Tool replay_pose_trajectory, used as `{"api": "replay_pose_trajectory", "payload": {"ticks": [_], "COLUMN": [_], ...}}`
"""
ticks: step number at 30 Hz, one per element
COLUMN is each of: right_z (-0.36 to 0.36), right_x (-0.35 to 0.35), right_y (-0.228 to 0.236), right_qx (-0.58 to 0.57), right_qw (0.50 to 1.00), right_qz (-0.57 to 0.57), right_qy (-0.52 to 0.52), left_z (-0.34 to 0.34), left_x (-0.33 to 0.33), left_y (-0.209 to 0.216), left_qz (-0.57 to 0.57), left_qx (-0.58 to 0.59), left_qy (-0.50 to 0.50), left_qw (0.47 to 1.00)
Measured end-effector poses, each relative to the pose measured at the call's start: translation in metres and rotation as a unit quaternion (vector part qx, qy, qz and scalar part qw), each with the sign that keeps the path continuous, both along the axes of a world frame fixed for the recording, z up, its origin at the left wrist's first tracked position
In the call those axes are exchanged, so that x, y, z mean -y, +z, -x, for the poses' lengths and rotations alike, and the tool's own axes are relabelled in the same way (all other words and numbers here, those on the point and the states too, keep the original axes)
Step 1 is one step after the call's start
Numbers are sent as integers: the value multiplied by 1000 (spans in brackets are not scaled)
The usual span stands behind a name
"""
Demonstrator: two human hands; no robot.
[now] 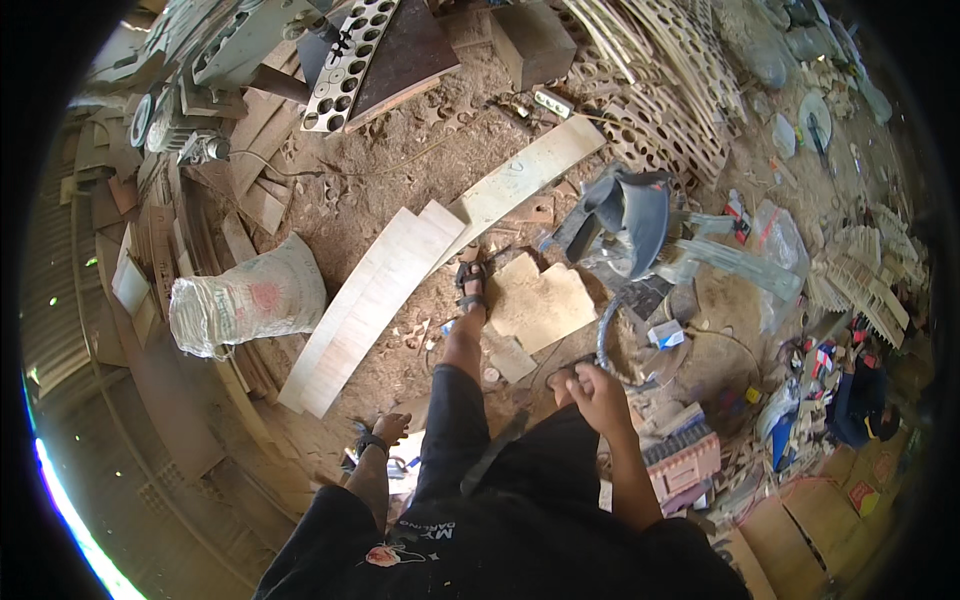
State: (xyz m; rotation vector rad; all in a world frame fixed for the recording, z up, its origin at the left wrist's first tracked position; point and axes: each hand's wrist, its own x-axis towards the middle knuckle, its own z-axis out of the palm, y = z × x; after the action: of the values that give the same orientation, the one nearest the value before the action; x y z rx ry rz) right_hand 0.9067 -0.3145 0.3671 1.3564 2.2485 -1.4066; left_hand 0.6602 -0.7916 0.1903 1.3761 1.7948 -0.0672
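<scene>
My left hand (391,428) hangs low beside my left leg, a dark band on its wrist. Its fingers are loosely apart, and nothing shows in them. In front of my right thigh, my right hand (600,398) is closed with its fingers curled in; whatever they may hold is hidden. A narrow dark strip (495,455) crosses the lap of my dark shorts. Between my feet and beyond lie a tan board with ragged edges (540,300) and a smaller offcut (511,358). Long pale wooden planks (375,310) slant across the floor past my left foot.
A stuffed white sack (250,297) lies at left. At right stand a grey plastic chair (640,225) and a ribbed hose (606,335). Perforated boards (665,130) are piled at the back. A pink crate (684,463) and mixed clutter sit near my right arm.
</scene>
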Motion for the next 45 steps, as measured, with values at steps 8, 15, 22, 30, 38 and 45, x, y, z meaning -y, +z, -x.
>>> {"api": "replay_pose_trajectory", "payload": {"ticks": [8, 15, 22, 30, 38, 45], "right_z": [184, 224, 233, 337, 422, 423], "right_x": [38, -17, -45, -128, -264, -361], "right_y": [45, 73, 66, -27, -71, -40], "right_qx": [-126, -53, -97, -185, -178, -168], "right_qw": [989, 998, 993, 980, 949, 926], "right_qz": [57, 16, 5, -28, -83, -61], "right_qy": [55, 20, -67, -71, -248, -334], "left_z": [188, 252, 273, 426, 549, 552], "left_x": [-128, -178, -78, -219, -683, -773], "left_y": [90, 125, 131, 141, 86, 171], "left_qz": [19, -40, 344, 242, 72, 109], "left_qx": [171, 183, 123, 54, 0, 276], "left_qy": [688, 692, 567, 595, 238, 279], "left_qw": [705, 698, 738, 765, 969, 913]}}
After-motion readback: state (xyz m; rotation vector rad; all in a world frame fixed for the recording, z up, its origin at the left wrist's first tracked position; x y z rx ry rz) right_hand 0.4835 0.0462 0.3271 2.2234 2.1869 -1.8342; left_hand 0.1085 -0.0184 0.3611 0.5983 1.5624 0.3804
